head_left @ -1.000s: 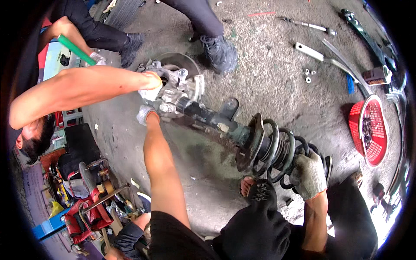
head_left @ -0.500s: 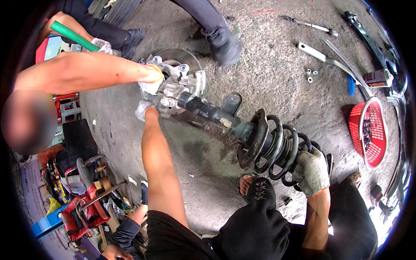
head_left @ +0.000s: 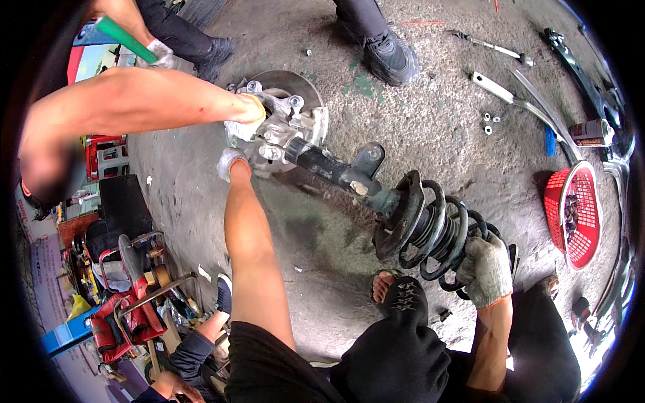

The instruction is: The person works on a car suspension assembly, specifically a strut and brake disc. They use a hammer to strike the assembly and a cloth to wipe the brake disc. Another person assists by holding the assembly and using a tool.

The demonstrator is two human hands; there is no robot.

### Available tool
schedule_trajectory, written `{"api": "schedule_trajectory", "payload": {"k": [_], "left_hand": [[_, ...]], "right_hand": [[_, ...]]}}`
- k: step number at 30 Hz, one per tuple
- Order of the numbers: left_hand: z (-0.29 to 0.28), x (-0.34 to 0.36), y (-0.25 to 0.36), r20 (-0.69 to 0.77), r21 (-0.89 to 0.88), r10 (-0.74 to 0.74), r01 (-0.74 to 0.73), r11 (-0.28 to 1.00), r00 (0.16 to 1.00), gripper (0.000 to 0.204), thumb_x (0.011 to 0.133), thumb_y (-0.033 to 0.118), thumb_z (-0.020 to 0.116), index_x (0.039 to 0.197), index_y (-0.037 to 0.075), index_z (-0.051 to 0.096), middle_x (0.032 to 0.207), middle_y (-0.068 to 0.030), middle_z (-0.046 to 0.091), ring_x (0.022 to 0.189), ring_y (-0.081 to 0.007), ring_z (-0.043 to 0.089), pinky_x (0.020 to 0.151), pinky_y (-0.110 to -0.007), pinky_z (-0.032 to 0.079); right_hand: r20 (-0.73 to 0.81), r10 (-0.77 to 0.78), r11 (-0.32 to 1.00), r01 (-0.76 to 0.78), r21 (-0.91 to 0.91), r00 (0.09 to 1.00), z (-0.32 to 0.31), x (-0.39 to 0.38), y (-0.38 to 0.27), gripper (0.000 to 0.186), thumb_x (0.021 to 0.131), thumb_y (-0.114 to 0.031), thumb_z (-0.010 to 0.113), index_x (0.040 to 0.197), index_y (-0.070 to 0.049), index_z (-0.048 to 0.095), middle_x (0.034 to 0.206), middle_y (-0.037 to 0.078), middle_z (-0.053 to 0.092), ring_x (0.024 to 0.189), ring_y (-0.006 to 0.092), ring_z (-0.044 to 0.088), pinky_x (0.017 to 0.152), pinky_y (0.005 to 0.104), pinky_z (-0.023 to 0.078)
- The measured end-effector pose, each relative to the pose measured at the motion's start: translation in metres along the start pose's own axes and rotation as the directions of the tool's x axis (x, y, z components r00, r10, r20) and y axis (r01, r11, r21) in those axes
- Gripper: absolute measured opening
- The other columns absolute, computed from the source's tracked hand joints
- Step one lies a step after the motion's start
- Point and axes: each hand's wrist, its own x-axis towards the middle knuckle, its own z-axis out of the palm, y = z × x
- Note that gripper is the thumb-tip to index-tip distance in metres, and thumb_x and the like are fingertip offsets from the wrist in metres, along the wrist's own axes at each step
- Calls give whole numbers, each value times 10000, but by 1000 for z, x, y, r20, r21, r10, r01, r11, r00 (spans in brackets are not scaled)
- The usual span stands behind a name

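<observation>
A suspension strut [head_left: 329, 168] lies slanted across the concrete floor, bolted at its far left end to a steering knuckle [head_left: 277, 131] with a brake disc [head_left: 295, 82]. My right hand [head_left: 486, 272], in a greyish knit glove, is closed round the black coil spring [head_left: 433, 232] at its near end. My left hand [head_left: 232, 164], also gloved, looks closed beside the knuckle and the disc's lower edge; its fingertips are hidden. A co-worker's gloved hand [head_left: 243, 127] rests on the knuckle. That person's other hand [head_left: 161, 54] holds a green handle [head_left: 125, 40], its far end unclear.
At right stand a red plastic basket [head_left: 583, 221] with small dark parts and a spray can [head_left: 591, 133]. Several metal nuts [head_left: 488, 123], a white-handled bar [head_left: 492, 87] and a ratchet [head_left: 490, 46] lie beyond the strut. A co-worker's shoe [head_left: 391, 57] stands beyond the disc.
The co-worker's shoe has moved right and now rests on the floor. The green handle has risen slightly. The view has shifted a little; my hands keep their places on the assembly.
</observation>
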Motion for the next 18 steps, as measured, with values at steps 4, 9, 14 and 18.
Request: {"api": "schedule_trajectory", "payload": {"k": [4, 9, 14, 18], "left_hand": [[-9, -14, 9, -1, 32, 11, -11, 999, 1000, 302, 849, 251, 547, 1061, 68, 660, 1108, -96, 658, 959, -172, 636, 743, -346, 502], [-11, -29, 20, -7, 33, 34, -33, 999, 999, 295, 843, 261, 563, 1041, 71, 670, 1089, -90, 667, 937, -156, 642, 723, -338, 507], [23, 33, -44, -70, -177, 38, -50, 983, 997, 295, 833, 253, 564, 1039, 73, 674, 1100, -130, 655, 1042, -292, 625, 763, -389, 512], [8, 36, -34, -32, 113, 33, -29, 993, 999, 312, 816, 289, 601, 1035, 80, 677, 1065, -109, 672, 996, -259, 650, 731, -390, 516]], "right_hand": [[17, -39, 997, 37, 71, 999, 3, 3, 7, 149, 798, 13, 450, 892, -41, 553, 561, -21, 462, 361, 61, 365, 311, 201, 277], [-13, -24, 997, 25, 66, 1000, 6, -1, 1, 154, 784, 5, 455, 882, -51, 560, 565, -30, 457, 368, 57, 355, 319, 202, 271], [77, 6, 995, -14, 103, 997, 5, -2, 0, 176, 772, -8, 465, 905, -52, 572, 570, -36, 453, 375, 55, 353, 332, 206, 263], [71, -13, 999, 10, 49, 997, 12, -3, -2, 210, 769, 2, 470, 942, -37, 583, 588, -24, 488, 387, 65, 381, 346, 214, 290]]}}
